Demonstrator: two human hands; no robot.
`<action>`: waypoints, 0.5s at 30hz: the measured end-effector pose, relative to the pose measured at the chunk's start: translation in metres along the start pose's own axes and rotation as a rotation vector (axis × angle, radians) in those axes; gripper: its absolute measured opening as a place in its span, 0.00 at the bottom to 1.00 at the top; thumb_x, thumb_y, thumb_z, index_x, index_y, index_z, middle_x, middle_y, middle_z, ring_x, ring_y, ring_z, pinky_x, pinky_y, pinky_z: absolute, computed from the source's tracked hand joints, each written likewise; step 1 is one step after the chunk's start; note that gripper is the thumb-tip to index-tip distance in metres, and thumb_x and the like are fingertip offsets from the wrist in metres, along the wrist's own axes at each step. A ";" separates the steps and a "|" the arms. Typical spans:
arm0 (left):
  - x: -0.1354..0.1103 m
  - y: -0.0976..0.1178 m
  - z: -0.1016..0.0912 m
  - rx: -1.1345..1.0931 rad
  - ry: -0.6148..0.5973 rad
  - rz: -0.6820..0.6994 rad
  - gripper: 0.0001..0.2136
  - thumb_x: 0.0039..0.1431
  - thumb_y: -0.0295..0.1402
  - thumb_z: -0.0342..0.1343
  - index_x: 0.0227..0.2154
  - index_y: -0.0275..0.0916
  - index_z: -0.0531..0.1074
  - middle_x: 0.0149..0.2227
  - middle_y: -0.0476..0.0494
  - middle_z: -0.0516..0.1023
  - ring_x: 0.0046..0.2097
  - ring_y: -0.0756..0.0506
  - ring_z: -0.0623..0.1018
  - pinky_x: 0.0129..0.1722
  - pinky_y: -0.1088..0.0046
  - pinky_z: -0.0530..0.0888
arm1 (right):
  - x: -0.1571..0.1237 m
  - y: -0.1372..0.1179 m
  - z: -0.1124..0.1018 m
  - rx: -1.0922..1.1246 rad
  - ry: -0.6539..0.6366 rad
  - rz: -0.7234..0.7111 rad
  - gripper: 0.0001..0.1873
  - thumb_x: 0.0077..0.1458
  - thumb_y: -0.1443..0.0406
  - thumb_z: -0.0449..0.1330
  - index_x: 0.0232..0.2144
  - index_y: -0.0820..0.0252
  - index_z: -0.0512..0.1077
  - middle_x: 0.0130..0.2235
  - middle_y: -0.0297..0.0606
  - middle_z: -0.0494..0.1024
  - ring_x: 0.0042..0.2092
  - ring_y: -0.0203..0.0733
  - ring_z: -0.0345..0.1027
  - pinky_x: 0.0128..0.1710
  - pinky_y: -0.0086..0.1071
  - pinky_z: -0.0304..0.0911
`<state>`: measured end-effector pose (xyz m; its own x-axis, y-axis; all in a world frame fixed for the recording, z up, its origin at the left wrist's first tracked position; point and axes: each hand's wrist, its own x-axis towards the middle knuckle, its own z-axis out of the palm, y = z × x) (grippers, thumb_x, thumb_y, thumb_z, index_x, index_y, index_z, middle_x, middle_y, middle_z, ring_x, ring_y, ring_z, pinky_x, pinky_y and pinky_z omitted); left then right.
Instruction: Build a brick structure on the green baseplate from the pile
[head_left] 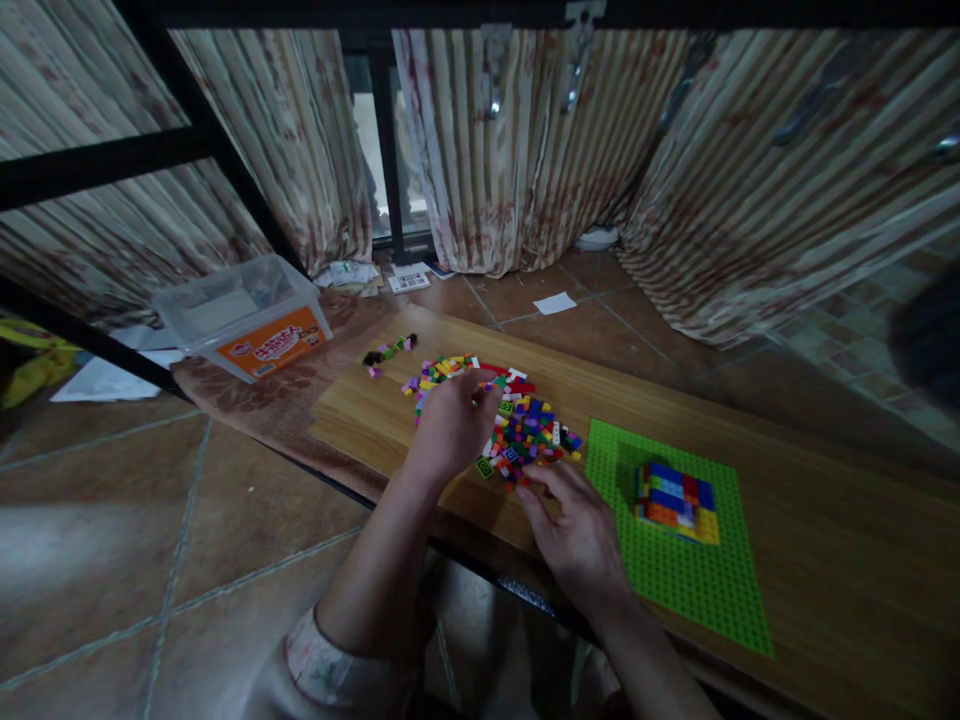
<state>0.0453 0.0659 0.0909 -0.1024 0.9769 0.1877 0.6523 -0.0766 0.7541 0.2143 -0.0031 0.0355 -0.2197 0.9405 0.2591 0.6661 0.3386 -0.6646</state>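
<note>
A loose pile of small colourful toy building bricks [536, 432] lies on the wooden board. My left hand [454, 425] is over the pile's left part, its fingers curled in; anything between the fingertips is hidden. At the pile's near edge is my right hand [577, 535], its thumb and forefinger a little apart by the bricks, with no brick plainly held. To the right, a green studded baseplate [694, 600] carries a block of joined bricks [675, 500] in blue, red, orange, yellow and white.
The long wooden board [840, 540] lies on a brown cloth [232, 400]. A clear plastic tub [247, 310] with an orange label stands at the far left. A small row of bricks [390, 352] is near the board's left end. Striped curtains [525, 150] hang behind, with papers [555, 303] on the tiled floor.
</note>
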 end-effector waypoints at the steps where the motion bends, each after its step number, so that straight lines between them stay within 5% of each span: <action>1: 0.000 -0.001 -0.001 0.005 -0.004 -0.008 0.12 0.58 0.33 0.52 0.41 0.35 0.76 0.26 0.48 0.74 0.28 0.50 0.70 0.30 0.77 0.66 | 0.002 -0.001 0.003 -0.018 0.020 -0.005 0.10 0.60 0.62 0.54 0.41 0.55 0.73 0.40 0.40 0.76 0.44 0.45 0.69 0.45 0.37 0.64; 9: -0.002 -0.001 -0.007 0.047 -0.037 -0.036 0.15 0.59 0.33 0.51 0.46 0.35 0.75 0.30 0.45 0.77 0.29 0.49 0.72 0.31 0.75 0.67 | 0.010 -0.001 0.030 -0.236 0.048 0.008 0.10 0.56 0.62 0.59 0.39 0.58 0.73 0.39 0.42 0.74 0.45 0.50 0.64 0.47 0.42 0.60; 15: -0.003 -0.002 -0.008 0.109 -0.096 0.023 0.10 0.59 0.32 0.50 0.37 0.37 0.76 0.29 0.46 0.77 0.30 0.49 0.73 0.31 0.76 0.66 | 0.013 0.002 0.039 -0.244 0.089 0.035 0.06 0.56 0.64 0.57 0.36 0.58 0.72 0.38 0.41 0.73 0.45 0.49 0.63 0.47 0.42 0.60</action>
<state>0.0388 0.0616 0.0939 -0.0179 0.9901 0.1392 0.7320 -0.0818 0.6763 0.1849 0.0108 0.0104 -0.1368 0.9419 0.3069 0.8269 0.2792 -0.4881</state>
